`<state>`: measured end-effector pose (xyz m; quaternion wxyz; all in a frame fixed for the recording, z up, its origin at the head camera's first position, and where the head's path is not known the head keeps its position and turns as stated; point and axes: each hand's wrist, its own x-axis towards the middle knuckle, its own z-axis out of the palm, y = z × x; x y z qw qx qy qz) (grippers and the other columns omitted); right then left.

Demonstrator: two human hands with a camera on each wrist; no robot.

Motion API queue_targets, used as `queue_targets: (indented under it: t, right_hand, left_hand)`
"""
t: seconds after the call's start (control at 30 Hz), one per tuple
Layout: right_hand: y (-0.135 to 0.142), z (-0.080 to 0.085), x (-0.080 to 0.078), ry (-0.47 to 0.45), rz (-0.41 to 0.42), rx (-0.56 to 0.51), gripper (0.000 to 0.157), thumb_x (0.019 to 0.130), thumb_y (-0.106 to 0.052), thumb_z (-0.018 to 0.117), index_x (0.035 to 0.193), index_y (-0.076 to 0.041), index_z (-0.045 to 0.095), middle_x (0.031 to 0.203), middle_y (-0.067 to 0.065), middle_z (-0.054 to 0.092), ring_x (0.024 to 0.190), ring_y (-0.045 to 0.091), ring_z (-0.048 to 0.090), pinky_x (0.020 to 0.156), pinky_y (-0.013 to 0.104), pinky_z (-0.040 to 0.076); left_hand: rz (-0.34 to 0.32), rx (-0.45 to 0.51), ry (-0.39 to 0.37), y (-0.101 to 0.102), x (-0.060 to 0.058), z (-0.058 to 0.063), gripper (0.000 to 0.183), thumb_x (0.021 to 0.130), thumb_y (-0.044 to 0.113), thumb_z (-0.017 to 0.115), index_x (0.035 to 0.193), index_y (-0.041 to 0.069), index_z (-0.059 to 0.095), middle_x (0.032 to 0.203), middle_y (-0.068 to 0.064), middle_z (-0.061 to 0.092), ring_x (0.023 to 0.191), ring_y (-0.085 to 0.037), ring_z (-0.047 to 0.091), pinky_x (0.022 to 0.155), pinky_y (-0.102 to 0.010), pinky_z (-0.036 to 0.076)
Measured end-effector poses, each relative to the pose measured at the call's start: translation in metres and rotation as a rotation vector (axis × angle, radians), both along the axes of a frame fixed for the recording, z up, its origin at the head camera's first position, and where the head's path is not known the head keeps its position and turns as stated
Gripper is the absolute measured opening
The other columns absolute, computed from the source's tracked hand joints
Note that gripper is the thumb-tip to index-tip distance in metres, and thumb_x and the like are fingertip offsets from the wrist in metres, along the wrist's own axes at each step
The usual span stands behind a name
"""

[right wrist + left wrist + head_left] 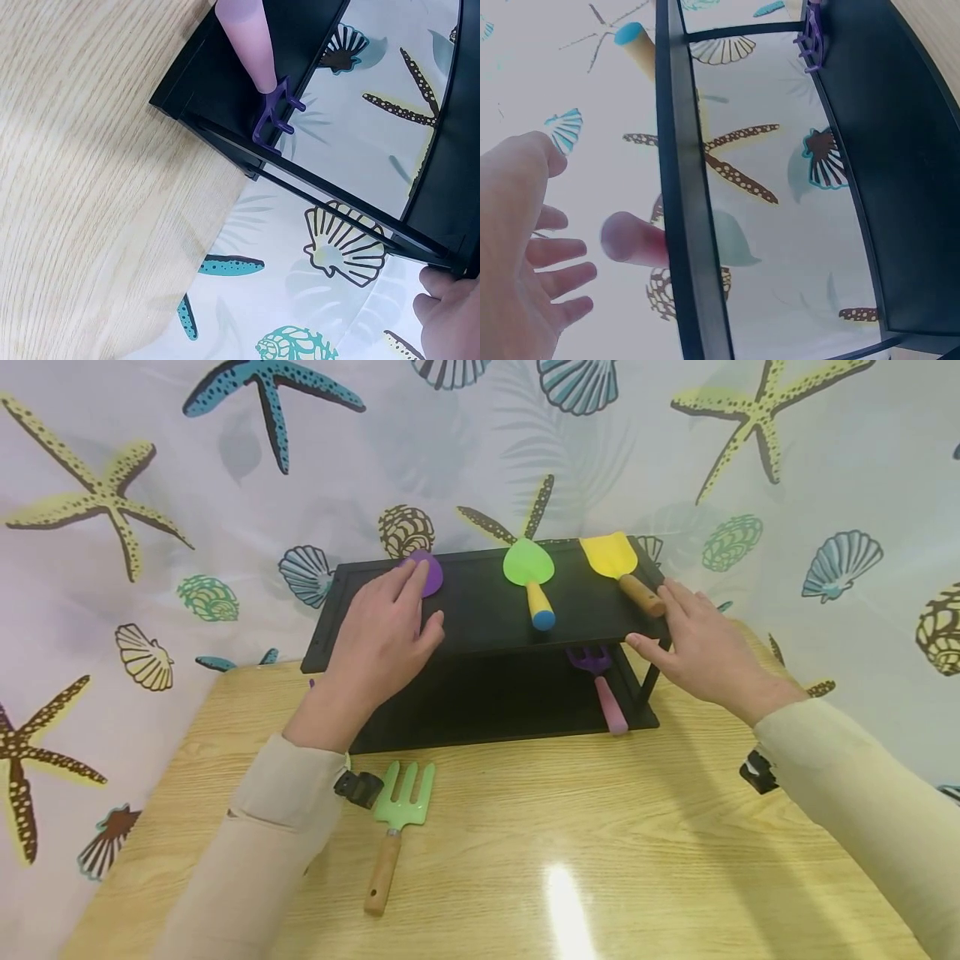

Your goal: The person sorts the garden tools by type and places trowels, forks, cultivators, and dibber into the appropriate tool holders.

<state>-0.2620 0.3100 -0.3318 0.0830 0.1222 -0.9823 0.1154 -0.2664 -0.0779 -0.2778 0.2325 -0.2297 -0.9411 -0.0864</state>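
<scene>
A black two-level shelf (pixel 480 602) stands on the table, with three toy garden tools along its upper board. My left hand (pixel 390 631) is over the board's left part, fingers loosely extended beside a purple shovel (pixel 432 575). In the left wrist view a gap shows between those fingers and its pink handle (pixel 634 238). A green shovel (pixel 528 562) with a yellow, blue-tipped handle lies mid-board. At the right end, my right hand (pixel 708 647) rests on the board's edge, fingertips close by the wooden handle of a yellow shovel (pixel 611 556).
On the lower board at right lies a purple fork (pixel 611 706) with a pink handle. A light green fork (pixel 402 806) with a wooden handle lies on the wooden table (pixel 525 827) in front. A patterned cloth (pixel 465 452) hangs behind the shelf.
</scene>
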Motion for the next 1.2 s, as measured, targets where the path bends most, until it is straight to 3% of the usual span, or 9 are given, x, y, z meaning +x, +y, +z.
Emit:
queue_targets:
  t: [0.3, 0.63, 0.87, 1.2]
  right_hand:
    - [0.003, -0.001, 0.001, -0.002, 0.013, -0.007, 0.092, 0.1, -0.062, 0.036, 0.156, 0.006, 0.01, 0.164, 0.027, 0.008, 0.149, 0.049, 0.014, 0.125, 0.057, 0.009]
    - [0.003, -0.002, 0.0, 0.006, 0.013, -0.01, 0.091, 0.1, -0.062, 0.036, 0.156, 0.005, 0.011, 0.164, 0.027, 0.01, 0.149, 0.05, 0.015, 0.125, 0.057, 0.01]
    - [0.002, 0.0, 0.001, 0.006, 0.012, -0.001, 0.091, 0.1, -0.062, 0.036, 0.156, 0.006, 0.011, 0.164, 0.027, 0.01, 0.149, 0.05, 0.015, 0.125, 0.057, 0.01]
    - [0.001, 0.0, 0.0, 0.036, 0.034, 0.0, 0.089, 0.101, -0.059, 0.037, 0.155, 0.008, 0.014, 0.162, 0.03, 0.014, 0.149, 0.049, 0.017, 0.126, 0.056, 0.008]
  left_hand:
    - [-0.156, 0.078, 0.2, -0.009, 0.024, -0.006, 0.058, 0.095, 0.023, 0.058, 0.148, 0.003, 0.044, 0.15, -0.02, 0.048, 0.137, -0.037, 0.048, 0.117, -0.048, 0.038]
    - [-0.221, 0.134, 0.244, -0.022, 0.054, -0.02, 0.062, 0.093, 0.016, 0.062, 0.15, 0.004, 0.041, 0.15, -0.02, 0.047, 0.137, -0.037, 0.047, 0.116, -0.049, 0.039]
    - [-0.206, 0.131, 0.214, -0.035, 0.072, -0.035, 0.065, 0.092, 0.014, 0.063, 0.151, 0.001, 0.038, 0.153, -0.019, 0.043, 0.14, -0.035, 0.043, 0.117, -0.049, 0.039]
    - [-0.11, 0.11, 0.102, -0.052, 0.088, -0.06, 0.071, 0.091, 0.016, 0.066, 0.152, 0.001, 0.034, 0.155, -0.019, 0.04, 0.142, -0.035, 0.041, 0.116, -0.051, 0.038]
